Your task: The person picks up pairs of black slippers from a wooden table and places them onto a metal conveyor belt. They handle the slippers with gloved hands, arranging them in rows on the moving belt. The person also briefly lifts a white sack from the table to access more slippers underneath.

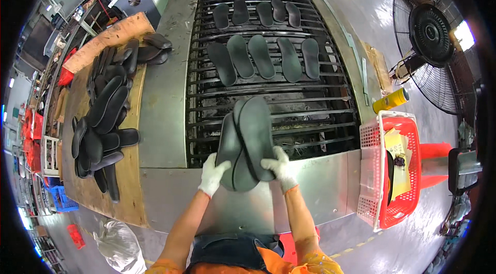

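Both my hands wear white gloves. My left hand (212, 173) and my right hand (279, 167) together grip a stack of black shoe soles (247, 139), held upright over the near edge of a barred metal conveyor (310, 114). Further along the conveyor lie rows of several black soles (263, 57), side by side, toes pointing away. A heap of more black soles (103, 114) rests on the wooden bench (135, 170) to my left.
A red and white plastic basket (400, 170) with papers stands at my right. A yellow can (391, 100) lies beyond it. A large black floor fan (431, 31) is at the far right. A white sack (120, 243) sits on the floor, lower left.
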Tool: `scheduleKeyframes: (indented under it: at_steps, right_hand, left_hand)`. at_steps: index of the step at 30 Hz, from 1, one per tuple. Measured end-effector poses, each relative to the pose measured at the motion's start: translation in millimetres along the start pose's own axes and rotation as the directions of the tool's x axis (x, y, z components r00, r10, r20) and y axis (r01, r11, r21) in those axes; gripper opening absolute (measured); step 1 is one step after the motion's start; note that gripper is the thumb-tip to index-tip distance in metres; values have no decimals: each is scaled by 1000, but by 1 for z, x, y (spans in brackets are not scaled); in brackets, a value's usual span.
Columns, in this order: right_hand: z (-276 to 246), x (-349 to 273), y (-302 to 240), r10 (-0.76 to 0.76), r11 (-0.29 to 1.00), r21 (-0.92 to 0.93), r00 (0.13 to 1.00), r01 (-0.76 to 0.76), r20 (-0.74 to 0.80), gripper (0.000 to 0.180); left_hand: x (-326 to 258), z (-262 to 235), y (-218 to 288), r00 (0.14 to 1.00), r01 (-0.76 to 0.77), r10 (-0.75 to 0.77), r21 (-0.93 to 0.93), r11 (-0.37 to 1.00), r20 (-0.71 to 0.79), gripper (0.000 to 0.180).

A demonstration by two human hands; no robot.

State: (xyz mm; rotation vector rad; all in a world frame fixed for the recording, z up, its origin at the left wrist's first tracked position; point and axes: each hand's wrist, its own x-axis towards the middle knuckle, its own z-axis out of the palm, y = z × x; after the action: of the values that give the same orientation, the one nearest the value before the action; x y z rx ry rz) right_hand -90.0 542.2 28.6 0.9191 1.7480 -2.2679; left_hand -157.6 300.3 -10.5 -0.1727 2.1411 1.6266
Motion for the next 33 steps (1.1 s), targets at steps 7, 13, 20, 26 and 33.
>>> scheduleKeyframes:
  at_steps: [7,13,20,26,33]
  right_hand:
    - [-91,84,-24,-25,999,33,965,35,-260,40]
    - [-159,92,1,-190,981,-65,868,180,-459,27]
    - [-210,87,27,-322,940,-311,674,143,-664,25]
    - [-103,68,-53,-422,587,-808,829,-57,-366,80]
    - [-88,119,-37,-539,344,-887,708,-309,-456,54]
  left_hand:
    - [84,68,14,997,-64,67,58,996,-40,39]
    - [91,65,-12,994,-53,34,-185,981,-103,34]
    - [95,43,-14,978,13,-88,-369,929,-188,32]
    - [98,24,-26,979,27,-96,-351,936,-181,31]
    - [104,22,-11,976,27,-80,-250,968,-203,33]
